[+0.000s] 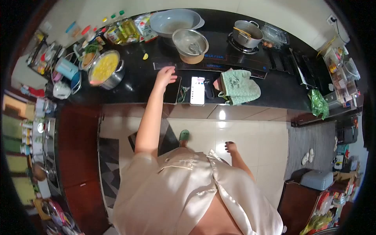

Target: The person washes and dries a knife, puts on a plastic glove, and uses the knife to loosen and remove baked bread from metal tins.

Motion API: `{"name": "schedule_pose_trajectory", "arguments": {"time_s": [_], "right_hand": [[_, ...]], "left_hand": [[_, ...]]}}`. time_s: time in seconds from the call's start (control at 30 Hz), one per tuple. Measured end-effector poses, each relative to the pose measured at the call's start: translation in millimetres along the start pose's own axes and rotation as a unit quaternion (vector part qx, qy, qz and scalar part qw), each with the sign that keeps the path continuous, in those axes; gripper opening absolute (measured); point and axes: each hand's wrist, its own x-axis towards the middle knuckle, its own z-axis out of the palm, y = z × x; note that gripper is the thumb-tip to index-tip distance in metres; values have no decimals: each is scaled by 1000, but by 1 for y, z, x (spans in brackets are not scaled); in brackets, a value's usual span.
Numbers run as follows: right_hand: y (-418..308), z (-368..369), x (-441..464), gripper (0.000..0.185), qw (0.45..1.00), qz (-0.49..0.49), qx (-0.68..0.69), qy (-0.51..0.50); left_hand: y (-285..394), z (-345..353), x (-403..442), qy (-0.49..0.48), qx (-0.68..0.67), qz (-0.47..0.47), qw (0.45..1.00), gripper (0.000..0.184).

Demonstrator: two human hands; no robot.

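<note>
Over the counter's front part, my left hand reaches forward with its fingers apart and nothing in them. Below it lies a dark flat device, and to the right of that a phone with a lit screen. My right hand hangs low in front of the cabinets, above the floor, its fingers loosely curled; whether it holds anything is too small to tell. A steel bowl stands beyond my left hand, and a pot of yellow food is to its left.
A green cloth lies right of the phone. Farther back are a large grey basin and a steel pot on the stove. Bottles line the back left. A green plastic bag hangs over the right edge.
</note>
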Motion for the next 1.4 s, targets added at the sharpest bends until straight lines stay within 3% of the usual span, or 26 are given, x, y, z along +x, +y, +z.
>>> {"name": "schedule_pose_trajectory", "arguments": {"time_s": [0.03, 0.07, 0.1, 0.13, 0.2, 0.27, 0.47, 0.57, 0.63, 0.67, 0.7, 0.73, 0.77, 0.83, 0.87, 0.9, 0.97, 1.07, 1.1, 1.13, 1.17, 1.23, 1.3, 1.4], "right_hand": [[-14, 18, -73, 34, 997, 10, 69, 34], [3, 33, -88, 29, 996, 21, 82, 13], [-102, 20, -28, 27, 998, -26, 36, 42], [-110, 48, -18, 27, 998, -31, 47, 33], [-66, 61, -38, 27, 996, 81, 37, 29], [-75, 63, -27, 28, 987, 156, 31, 30], [-113, 48, -31, 29, 985, 153, 55, 66], [-153, 56, -32, 29, 989, 135, 41, 54], [-170, 60, -27, 30, 995, 91, -5, 31], [-180, 63, -29, 29, 997, 65, 27, 44], [-188, 65, -30, 29, 996, 68, 32, 48], [-191, 66, -33, 28, 997, 15, 57, 47], [-193, 66, -36, 27, 995, -37, 82, 48], [-189, 64, -41, 26, 994, -37, 97, 46], [-186, 62, -41, 26, 996, -18, 57, 60], [-182, 59, -41, 25, 997, 3, 20, 76], [-158, 48, -47, 25, 996, 45, 24, 72], [-114, 39, -46, 26, 995, 85, 8, 49], [-96, 32, -40, 26, 996, 83, -20, 37], [-79, 31, -42, 26, 995, 19, -88, 40], [-61, 29, -43, 27, 985, -45, -157, 51], [-88, 15, -60, 29, 985, 147, 20, 89], [-89, 9, -74, 29, 982, 157, 48, 92], [-70, -10, -65, 30, 981, 173, -37, 80]], "left_hand": [[-9, 9, 6, -10, 4, 1, 1000, 44], [-17, 16, 8, -17, 10, 7, 1000, 44], [50, 2, 93, -29, -6, 64, 998, 44], [59, -8, 107, -18, -10, 71, 997, 40], [36, 1, 106, -29, -42, 29, 998, 35], [42, 2, 120, -45, -55, 25, 997, 32], [40, 18, 133, -89, -167, 1, 982, 20], [43, 7, 129, -98, -154, 6, 983, 21], [46, -27, 130, -19, -16, 114, 993, 19], [47, -54, 136, 99, 140, 219, 961, 20], [48, -84, 143, 210, 286, 315, 880, 21], [55, -110, 145, 213, 374, 225, 874, 38], [54, -130, 154, 209, 507, 178, 817, 50], [29, -164, 194, 108, 642, 74, 755, 72], [24, -168, 202, 57, 655, 103, 747, 74], [19, -171, 210, 20, 696, 146, 703, 75], [4, -179, 228, -9, 706, 198, 680, 65], [11, -174, 224, -60, 738, 179, 648, 44], [7, -178, 230, -32, 738, 208, 641, 42], [3, -184, 237, -18, 742, 238, 627, 42], [-5, -188, 234, -33, 740, 219, 635, 42], [9, -185, 223, -30, 737, 184, 649, 53], [-7, -199, 226, -32, 705, 177, 686, 54], [-28, -208, 217, 33, 630, 145, 763, 61]]}}
